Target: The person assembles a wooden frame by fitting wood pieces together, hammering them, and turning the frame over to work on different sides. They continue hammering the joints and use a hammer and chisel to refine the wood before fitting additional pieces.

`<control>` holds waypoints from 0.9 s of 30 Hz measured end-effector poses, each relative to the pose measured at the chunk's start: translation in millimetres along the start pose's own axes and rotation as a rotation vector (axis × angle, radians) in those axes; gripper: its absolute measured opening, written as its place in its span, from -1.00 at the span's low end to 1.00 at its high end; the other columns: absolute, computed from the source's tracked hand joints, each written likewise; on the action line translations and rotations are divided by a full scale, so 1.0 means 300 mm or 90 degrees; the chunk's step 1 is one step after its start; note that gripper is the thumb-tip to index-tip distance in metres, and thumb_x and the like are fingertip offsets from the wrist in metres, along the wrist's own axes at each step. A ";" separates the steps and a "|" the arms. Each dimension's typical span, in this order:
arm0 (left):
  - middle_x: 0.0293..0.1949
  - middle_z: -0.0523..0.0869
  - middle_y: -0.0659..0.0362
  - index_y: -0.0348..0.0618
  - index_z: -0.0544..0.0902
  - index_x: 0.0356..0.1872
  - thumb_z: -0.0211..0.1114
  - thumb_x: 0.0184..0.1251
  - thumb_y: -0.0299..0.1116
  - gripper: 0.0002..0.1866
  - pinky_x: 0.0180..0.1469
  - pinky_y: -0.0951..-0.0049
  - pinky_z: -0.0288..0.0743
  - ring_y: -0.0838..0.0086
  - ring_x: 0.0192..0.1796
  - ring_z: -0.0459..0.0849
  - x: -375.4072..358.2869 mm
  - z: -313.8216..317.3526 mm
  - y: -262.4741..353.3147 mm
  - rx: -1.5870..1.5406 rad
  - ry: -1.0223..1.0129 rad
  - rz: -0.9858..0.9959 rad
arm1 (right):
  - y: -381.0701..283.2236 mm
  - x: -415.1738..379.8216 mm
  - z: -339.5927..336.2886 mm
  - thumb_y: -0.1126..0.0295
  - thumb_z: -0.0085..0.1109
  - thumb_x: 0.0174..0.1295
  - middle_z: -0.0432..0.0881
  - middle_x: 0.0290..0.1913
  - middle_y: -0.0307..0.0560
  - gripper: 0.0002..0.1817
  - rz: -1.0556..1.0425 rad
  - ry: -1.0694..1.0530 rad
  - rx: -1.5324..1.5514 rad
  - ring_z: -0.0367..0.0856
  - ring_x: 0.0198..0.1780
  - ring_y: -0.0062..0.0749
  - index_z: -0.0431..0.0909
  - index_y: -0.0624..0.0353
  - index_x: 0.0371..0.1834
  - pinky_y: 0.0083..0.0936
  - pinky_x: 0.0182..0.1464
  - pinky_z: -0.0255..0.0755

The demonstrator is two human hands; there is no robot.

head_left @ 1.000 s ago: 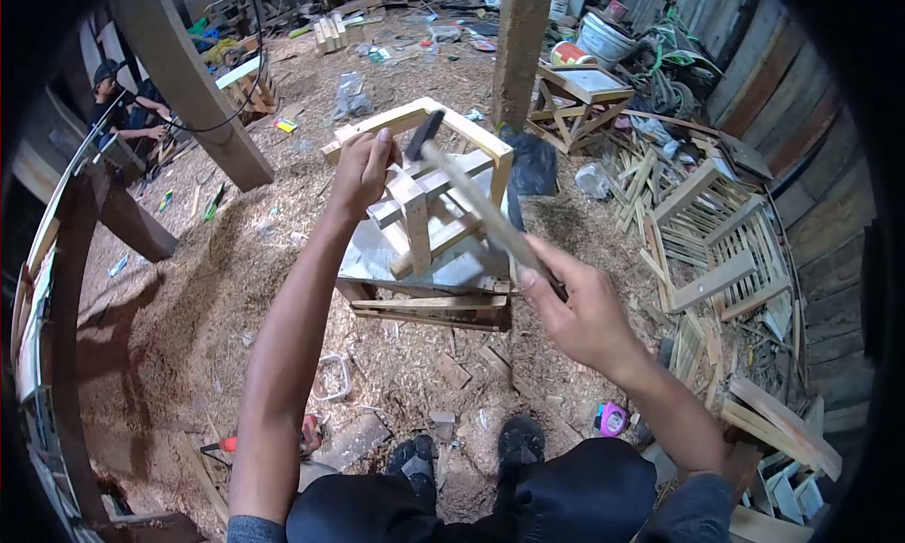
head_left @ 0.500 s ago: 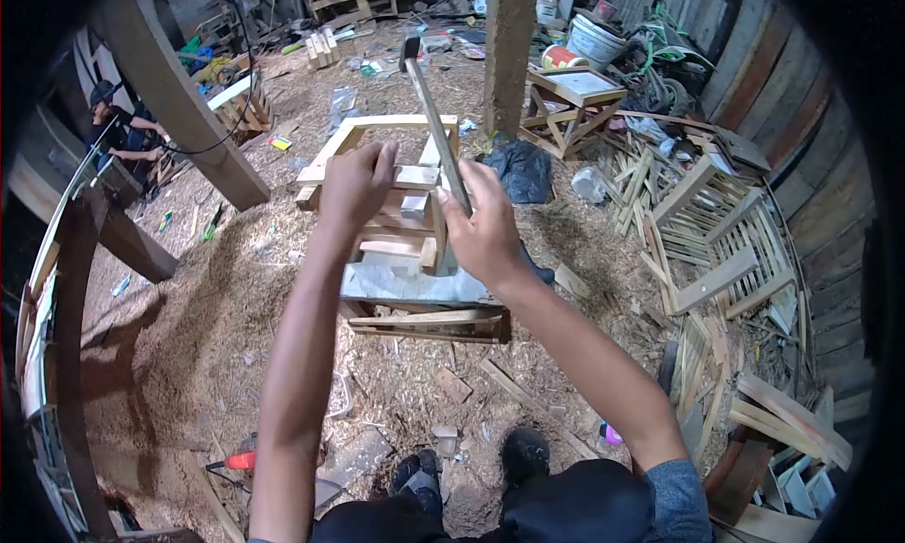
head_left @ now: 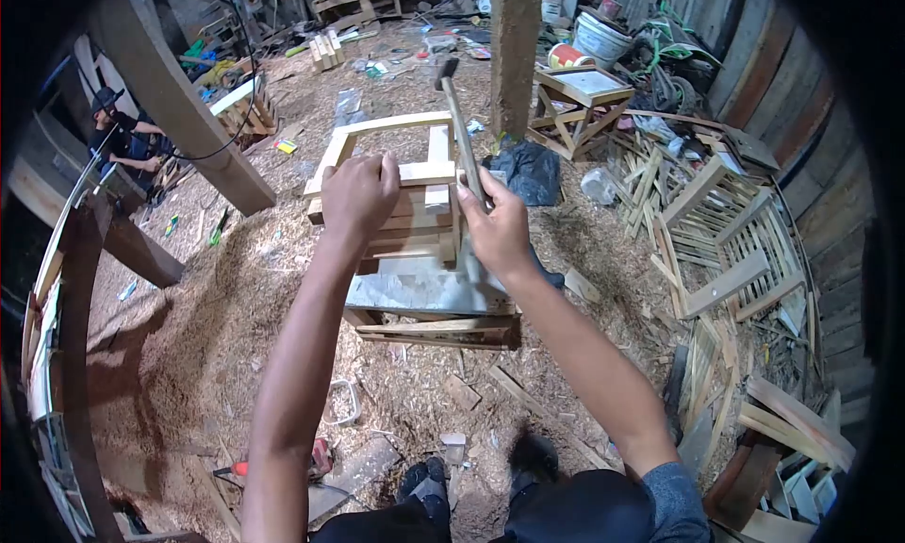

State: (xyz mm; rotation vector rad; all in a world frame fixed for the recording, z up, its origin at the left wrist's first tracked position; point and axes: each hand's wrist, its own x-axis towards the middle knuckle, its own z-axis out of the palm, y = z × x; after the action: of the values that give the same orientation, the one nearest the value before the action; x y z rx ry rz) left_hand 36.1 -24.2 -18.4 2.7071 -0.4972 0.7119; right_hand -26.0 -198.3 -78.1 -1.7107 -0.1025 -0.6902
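Observation:
My right hand [head_left: 497, 224] is wrapped round the wooden handle of a hammer [head_left: 463, 133], which points up and away with its dark head at the top. Fingers curled in a fist, my left hand [head_left: 360, 196] grips the near rail of a small wooden frame [head_left: 426, 173]. Pale slats and reddish boards make up this frame, which rests on a low worktable [head_left: 405, 293] with a worn, whitish top. The hammer overlaps the frame's right side in this view. My left fingertips are hidden behind the fist.
Wood shavings cover the floor. A post [head_left: 516, 62] stands beyond the frame, near a wooden stool [head_left: 589, 86] and a dark plastic bag [head_left: 526, 172]. Slatted wooden pieces [head_left: 731, 232] lie at right. Another person [head_left: 123, 138] sits far left. A red power tool [head_left: 320, 456] lies near my feet.
The hammer head has swung right and slightly lower, with my right hand shifting a little. My left hand stays on the frame, and the frame's near side looks tilted differently.

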 end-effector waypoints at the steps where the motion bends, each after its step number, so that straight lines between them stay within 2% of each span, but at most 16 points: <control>1: -0.31 0.74 -0.02 -0.18 0.70 -0.37 0.04 0.44 -0.13 -0.62 0.00 0.09 0.41 0.13 -0.13 0.69 -0.002 0.000 -0.009 -0.030 0.009 0.002 | -0.008 -0.009 -0.013 0.38 0.14 0.33 0.67 -0.17 0.17 -0.65 0.010 -0.003 -0.051 0.68 -0.21 -0.08 0.53 0.41 0.08 -0.28 -0.12 0.52; 2: -0.26 0.75 -0.01 -0.20 0.70 -0.31 0.08 0.44 -0.18 -0.67 0.03 0.11 0.41 0.14 -0.08 0.68 -0.007 0.003 -0.014 -0.061 0.014 0.007 | -0.015 -0.032 -0.019 0.38 0.14 0.33 0.67 -0.17 0.17 -0.65 0.012 0.002 -0.054 0.68 -0.21 -0.08 0.53 0.41 0.08 -0.28 -0.12 0.52; 4: -0.10 0.72 0.01 -0.22 0.67 -0.17 0.18 0.39 -0.32 -0.80 0.10 0.14 0.40 0.13 0.02 0.63 -0.064 0.027 0.012 -0.242 0.269 0.137 | -0.111 -0.079 -0.035 0.39 0.11 0.32 0.63 -0.21 0.17 -0.63 0.219 -0.001 -0.133 0.67 -0.22 -0.06 0.50 0.45 0.09 -0.23 -0.15 0.55; 5: -0.02 0.67 0.02 -0.21 0.63 -0.06 0.23 0.35 -0.41 -0.80 0.17 0.18 0.38 0.10 0.06 0.59 -0.117 0.032 0.018 -0.260 0.287 0.163 | -0.055 -0.115 -0.028 0.42 0.08 0.32 0.58 -0.19 0.17 -0.61 0.048 0.051 -0.253 0.67 -0.20 -0.03 0.44 0.47 0.12 -0.22 -0.14 0.57; 6: -0.08 0.67 0.01 -0.21 0.63 -0.10 0.24 0.33 -0.44 -0.83 0.16 0.19 0.36 0.10 0.05 0.58 -0.187 0.038 0.045 -0.263 0.304 0.154 | -0.171 -0.127 -0.048 0.48 0.02 0.30 0.50 -0.07 0.30 -0.55 0.212 -0.059 -0.215 0.63 -0.10 0.10 0.33 0.56 0.20 -0.20 -0.05 0.57; 8: -0.04 0.63 -0.04 -0.27 0.59 -0.05 0.22 0.31 -0.51 -0.79 0.16 0.19 0.40 0.09 0.09 0.57 -0.317 0.111 0.057 -0.302 0.236 0.174 | -0.096 -0.210 -0.018 0.56 -0.03 0.26 0.35 0.09 0.45 -0.47 0.163 -0.016 -0.263 0.57 -0.03 0.23 0.21 0.64 0.28 -0.16 0.06 0.51; 10: -0.05 0.62 -0.08 -0.29 0.57 -0.03 0.22 0.28 -0.52 -0.76 0.15 0.23 0.40 0.08 0.08 0.57 -0.405 0.158 0.086 -0.306 0.156 0.162 | -0.024 -0.260 -0.010 0.58 -0.03 0.21 0.28 0.15 0.50 -0.40 0.164 -0.050 -0.287 0.50 0.04 0.28 0.14 0.69 0.31 -0.14 0.13 0.47; 12: -0.14 0.64 -0.13 -0.34 0.55 -0.01 0.21 0.31 -0.49 -0.74 0.05 0.24 0.48 0.05 -0.07 0.62 -0.429 0.208 0.120 -0.448 0.011 0.004 | 0.004 -0.291 -0.020 0.58 0.04 0.16 0.31 0.15 0.42 -0.35 0.160 -0.060 -0.315 0.46 0.10 0.23 0.14 0.62 0.34 -0.12 0.16 0.44; 14: -0.25 0.68 -0.13 -0.34 0.59 -0.09 0.22 0.25 -0.53 -0.78 -0.09 0.20 0.52 0.02 -0.18 0.68 -0.437 0.240 0.127 -0.468 -0.030 -0.082 | -0.004 -0.299 -0.037 0.57 0.11 0.14 0.32 0.15 0.33 -0.31 0.239 -0.136 -0.405 0.40 0.18 0.19 0.15 0.52 0.37 -0.06 0.15 0.44; 15: -0.28 0.69 -0.13 -0.36 0.58 -0.07 0.21 0.28 -0.53 -0.78 -0.13 0.23 0.54 0.04 -0.24 0.69 -0.437 0.233 0.126 -0.440 -0.012 -0.047 | -0.026 -0.298 -0.046 0.56 0.17 0.12 0.33 0.15 0.26 -0.31 0.270 -0.159 -0.411 0.36 0.22 0.14 0.20 0.45 0.38 -0.03 0.14 0.44; 18: -0.24 0.71 -0.06 -0.36 0.58 -0.02 0.19 0.35 -0.52 -0.77 -0.08 0.34 0.53 0.29 -0.18 0.69 -0.438 0.248 0.102 -0.514 -0.087 -0.139 | -0.056 -0.308 -0.053 0.56 0.21 0.09 0.33 0.16 0.30 -0.34 0.221 -0.191 -0.510 0.34 0.23 0.15 0.25 0.56 0.29 -0.05 0.29 0.30; 20: -0.20 0.71 -0.02 -0.37 0.57 0.02 0.19 0.38 -0.50 -0.76 -0.06 0.39 0.52 0.37 -0.14 0.67 -0.460 0.266 0.070 -0.528 -0.110 -0.138 | -0.045 -0.305 -0.046 0.54 0.23 0.07 0.33 0.15 0.31 -0.37 0.242 -0.188 -0.480 0.33 0.23 0.17 0.29 0.59 0.24 -0.07 0.33 0.23; 22: -0.17 0.70 -0.03 -0.36 0.57 0.03 0.17 0.42 -0.50 -0.77 -0.06 0.40 0.51 0.39 -0.17 0.66 -0.477 0.251 0.077 -0.551 -0.043 -0.086 | -0.034 -0.311 -0.050 0.56 0.16 0.11 0.34 0.14 0.31 -0.46 0.231 -0.184 -0.454 0.35 0.20 0.17 0.34 0.57 0.19 -0.03 0.25 0.29; 24: -0.17 0.70 0.00 -0.34 0.58 0.01 0.18 0.41 -0.52 -0.79 -0.04 0.40 0.50 0.39 -0.15 0.64 -0.479 0.195 0.108 -0.508 -0.078 -0.130 | -0.019 -0.325 -0.056 0.47 0.04 0.32 0.37 0.06 0.35 -0.53 0.199 -0.164 -0.445 0.44 0.09 0.08 0.34 0.62 0.21 -0.05 0.14 0.34; 26: -0.15 0.71 0.03 -0.31 0.59 -0.01 0.20 0.39 -0.52 -0.80 -0.01 0.38 0.47 0.38 -0.11 0.63 -0.483 0.210 0.088 -0.472 -0.044 -0.061 | -0.040 -0.339 -0.089 0.49 0.06 0.30 0.40 0.04 0.35 -0.58 0.161 -0.095 -0.363 0.48 0.07 0.16 0.40 0.56 0.17 -0.03 0.16 0.35; 27: -0.15 0.69 0.09 -0.31 0.59 0.00 0.19 0.42 -0.46 -0.79 0.01 0.40 0.47 0.46 -0.06 0.61 -0.465 0.194 0.092 -0.467 -0.063 -0.009 | -0.040 -0.344 -0.116 0.49 0.06 0.29 0.40 0.04 0.35 -0.59 0.147 -0.086 -0.340 0.48 0.06 0.17 0.41 0.52 0.16 -0.03 0.16 0.35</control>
State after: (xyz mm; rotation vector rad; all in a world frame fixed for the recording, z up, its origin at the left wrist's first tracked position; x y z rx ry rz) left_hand -64.9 -35.1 -133.6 2.0535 -0.6145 0.3006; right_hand -129.0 -196.8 -115.4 -2.2377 0.2018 -0.4491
